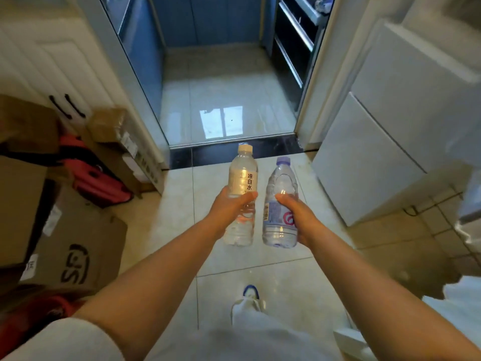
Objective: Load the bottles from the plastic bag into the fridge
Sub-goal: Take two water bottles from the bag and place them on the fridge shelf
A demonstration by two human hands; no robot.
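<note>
The left hand [229,204] has its fingers curled round the middle of a clear bottle with a cream cap [241,196], the thumb lying across the front just under its pale label; the fingers themselves are hidden behind the bottle. The right hand [296,217] grips a second clear bottle with a purple cap [279,204] in the same way, thumb across the front above its purple and pink label, fingers wrapped behind and out of sight. Both bottles stand upright, held side by side, close but not touching, out in front of the person at the ends of two bare forearms.

Below them lies a pale tiled floor [177,230], and a white shoe with a blue toe [249,295] shows under a light trouser leg. Straight ahead, past a dark threshold strip [260,152], an open doorway leads into a room with a glossy floor, blue cabinets and a dark unit with metal rails on its right side.

To the right stands a white fridge [377,157], its doors closed, with a seam between the upper and lower door. To the left are brown cardboard boxes [73,256], one printed with black letters, a red object [99,178] among them, and a white panelled cabinet [52,69] with black handles behind. No plastic bag can be made out with certainty.
</note>
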